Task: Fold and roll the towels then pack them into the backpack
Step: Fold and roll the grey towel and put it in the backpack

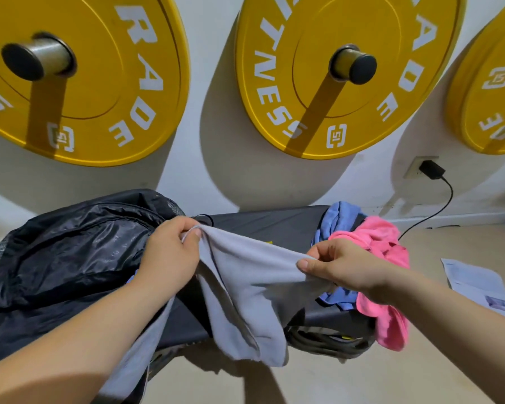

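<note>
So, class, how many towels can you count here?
3. The grey towel hangs pinched between left hand and right hand; the blue towel lies bunched at the right end of the bench; the pink towel lies heaped on it. More may hide inside the backpack.

Left hand point(169, 252) and right hand point(341, 266): forearms bare behind the grip back to frame edge, fingernails short, plain.

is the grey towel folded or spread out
Spread, not folded: the light grey cloth towel is stretched between the left hand and right hand, each pinching its top edge, the rest hanging loose.
</note>
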Tool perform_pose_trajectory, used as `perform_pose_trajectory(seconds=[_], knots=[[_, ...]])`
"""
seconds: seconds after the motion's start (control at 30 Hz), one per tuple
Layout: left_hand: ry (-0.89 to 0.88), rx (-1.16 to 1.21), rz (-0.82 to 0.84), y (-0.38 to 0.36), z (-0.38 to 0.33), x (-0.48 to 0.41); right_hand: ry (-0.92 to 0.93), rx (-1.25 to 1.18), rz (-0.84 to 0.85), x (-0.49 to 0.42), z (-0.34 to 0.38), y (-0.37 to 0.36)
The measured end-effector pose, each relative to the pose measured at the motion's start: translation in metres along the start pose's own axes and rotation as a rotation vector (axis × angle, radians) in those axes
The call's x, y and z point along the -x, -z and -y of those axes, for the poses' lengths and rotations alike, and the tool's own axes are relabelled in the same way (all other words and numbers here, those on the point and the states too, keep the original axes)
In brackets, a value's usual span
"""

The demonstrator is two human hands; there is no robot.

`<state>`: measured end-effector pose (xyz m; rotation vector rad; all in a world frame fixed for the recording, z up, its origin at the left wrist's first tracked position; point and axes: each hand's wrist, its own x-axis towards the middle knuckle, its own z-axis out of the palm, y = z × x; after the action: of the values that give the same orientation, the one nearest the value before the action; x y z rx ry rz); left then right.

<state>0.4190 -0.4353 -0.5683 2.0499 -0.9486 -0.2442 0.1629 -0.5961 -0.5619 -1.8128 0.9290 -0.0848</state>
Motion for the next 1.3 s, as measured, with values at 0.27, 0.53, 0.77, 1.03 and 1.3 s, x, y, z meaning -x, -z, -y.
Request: perform_pose_trajectory(seconds=[0.27,0.53,0.77,1.03,1.3], knots=[[0.360,0.161,0.129,-0.002,0.006,0.003,0.052,-0.308,-0.290,0.000,0.022,-0.009],[0.203,0.357,0.287,-0.015,-0.052,0.038,0.046,-0.408,-0.130,0.016,0.058,-0.043],[0.317,0.707,0.570,-0.019,-0.055,0.041,0.044,-0.451,-0.113,0.012,0.054,-0.053],[0.410,0.680,0.347,-0.023,-0.048,0.036,0.100,-0.492,-0.230,0.013,0.060,-0.053],[0.415,0.877,0.517,-0.022,-0.058,0.043,0.123,-0.355,-0.220,0.015,0.063,-0.058]])
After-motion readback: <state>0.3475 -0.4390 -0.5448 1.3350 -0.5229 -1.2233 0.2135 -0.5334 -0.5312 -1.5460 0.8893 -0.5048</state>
